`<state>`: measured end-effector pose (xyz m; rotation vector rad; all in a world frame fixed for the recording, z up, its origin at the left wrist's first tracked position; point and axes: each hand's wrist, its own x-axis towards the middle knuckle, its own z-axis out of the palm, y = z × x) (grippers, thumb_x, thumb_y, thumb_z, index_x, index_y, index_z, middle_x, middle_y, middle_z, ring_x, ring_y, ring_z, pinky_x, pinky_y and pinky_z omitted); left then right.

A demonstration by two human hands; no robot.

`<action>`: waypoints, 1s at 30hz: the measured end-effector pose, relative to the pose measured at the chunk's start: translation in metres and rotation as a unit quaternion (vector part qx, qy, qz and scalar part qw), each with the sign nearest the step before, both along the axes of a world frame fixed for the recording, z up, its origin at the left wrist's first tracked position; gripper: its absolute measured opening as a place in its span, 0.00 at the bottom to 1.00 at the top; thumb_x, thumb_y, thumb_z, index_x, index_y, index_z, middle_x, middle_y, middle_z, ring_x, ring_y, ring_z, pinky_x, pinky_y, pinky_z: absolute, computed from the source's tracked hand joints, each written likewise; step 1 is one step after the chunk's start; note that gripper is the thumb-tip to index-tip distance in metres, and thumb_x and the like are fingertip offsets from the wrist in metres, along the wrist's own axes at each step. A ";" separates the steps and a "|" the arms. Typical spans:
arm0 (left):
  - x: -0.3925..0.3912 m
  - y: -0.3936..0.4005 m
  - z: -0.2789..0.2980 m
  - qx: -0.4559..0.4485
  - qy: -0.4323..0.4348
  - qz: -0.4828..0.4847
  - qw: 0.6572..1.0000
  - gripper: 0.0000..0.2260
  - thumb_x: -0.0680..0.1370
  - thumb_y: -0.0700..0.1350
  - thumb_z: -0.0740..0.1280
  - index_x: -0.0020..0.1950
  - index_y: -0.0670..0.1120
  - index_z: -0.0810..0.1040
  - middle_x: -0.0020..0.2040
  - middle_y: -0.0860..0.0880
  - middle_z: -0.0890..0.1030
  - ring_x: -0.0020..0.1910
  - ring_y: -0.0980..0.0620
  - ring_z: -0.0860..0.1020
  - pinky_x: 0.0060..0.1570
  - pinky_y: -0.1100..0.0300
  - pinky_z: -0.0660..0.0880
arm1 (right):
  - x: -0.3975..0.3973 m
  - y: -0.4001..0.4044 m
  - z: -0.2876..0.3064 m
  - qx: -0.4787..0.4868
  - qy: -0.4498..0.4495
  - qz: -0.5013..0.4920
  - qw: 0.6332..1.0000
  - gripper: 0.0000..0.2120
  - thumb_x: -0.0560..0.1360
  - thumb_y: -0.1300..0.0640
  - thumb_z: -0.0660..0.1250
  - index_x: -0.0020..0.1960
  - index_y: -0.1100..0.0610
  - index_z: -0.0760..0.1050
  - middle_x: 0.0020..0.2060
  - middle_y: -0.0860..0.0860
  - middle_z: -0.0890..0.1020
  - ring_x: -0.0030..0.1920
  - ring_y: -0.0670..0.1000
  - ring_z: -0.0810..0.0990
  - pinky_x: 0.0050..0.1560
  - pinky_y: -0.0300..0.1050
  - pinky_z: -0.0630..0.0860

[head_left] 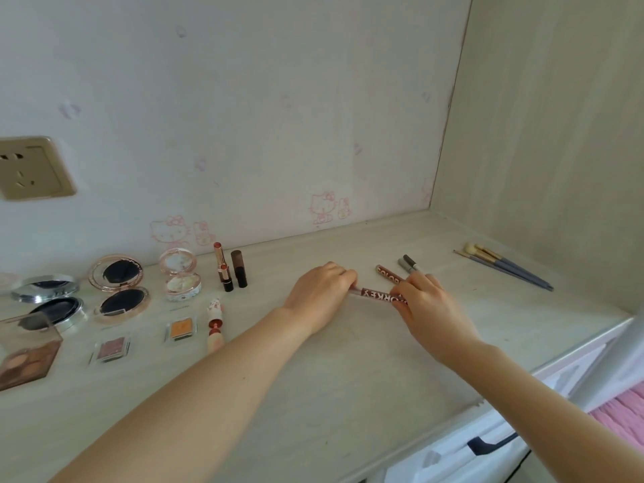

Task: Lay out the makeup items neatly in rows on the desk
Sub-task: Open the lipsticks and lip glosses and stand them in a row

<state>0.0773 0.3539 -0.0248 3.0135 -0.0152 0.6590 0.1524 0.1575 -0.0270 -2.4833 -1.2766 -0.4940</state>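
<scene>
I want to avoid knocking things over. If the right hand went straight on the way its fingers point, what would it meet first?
The right hand, gripping the brown lip gloss tube, points up-left. It would probably meet the second brown tube lying just beyond its fingers, though depth is unclear.

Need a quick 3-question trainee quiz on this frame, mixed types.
1. True or false: both hands grip the same lettered tube.
2. Where do the brushes lie? A) far right of the desk B) beside the compacts C) in a hand
3. How many open round compacts lie left of the lipsticks?

Key: 1 true: left hand and right hand each hold an end. 2 A. 3 three.
</scene>
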 end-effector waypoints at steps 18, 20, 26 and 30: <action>-0.182 0.043 0.054 -0.513 -0.179 0.040 0.838 0.09 0.76 0.37 0.69 0.54 0.47 0.80 0.44 0.48 0.85 0.44 0.54 0.84 0.48 0.63 0.78 | -0.136 0.073 0.046 0.040 0.026 0.134 0.990 0.11 0.78 0.60 0.62 0.60 0.53 0.74 0.42 0.51 0.78 0.38 0.55 0.76 0.35 0.53 0.75; -0.201 0.051 0.059 -0.586 -0.207 0.029 0.783 0.11 0.76 0.37 0.69 0.57 0.46 0.78 0.44 0.46 0.86 0.44 0.49 0.85 0.46 0.59 0.80 | -0.152 0.091 0.047 0.078 0.093 0.152 0.981 0.09 0.79 0.57 0.62 0.58 0.50 0.74 0.42 0.49 0.80 0.39 0.53 0.78 0.38 0.53 0.77; -0.245 0.072 0.057 -0.657 -0.256 0.079 0.705 0.11 0.74 0.37 0.71 0.56 0.41 0.80 0.42 0.45 0.86 0.42 0.47 0.85 0.41 0.61 0.80 | -0.193 0.134 0.041 0.152 0.335 0.197 0.909 0.09 0.74 0.62 0.69 0.49 0.49 0.79 0.38 0.42 0.84 0.37 0.42 0.82 0.38 0.29 0.76; -0.265 0.075 0.045 -0.655 -0.229 0.090 0.714 0.08 0.73 0.37 0.72 0.52 0.41 0.82 0.43 0.46 0.86 0.43 0.50 0.85 0.42 0.63 0.80 | -0.215 0.156 0.039 0.186 0.519 0.209 0.808 0.05 0.72 0.65 0.71 0.45 0.58 0.79 0.36 0.53 0.86 0.38 0.52 0.85 0.38 0.39 0.79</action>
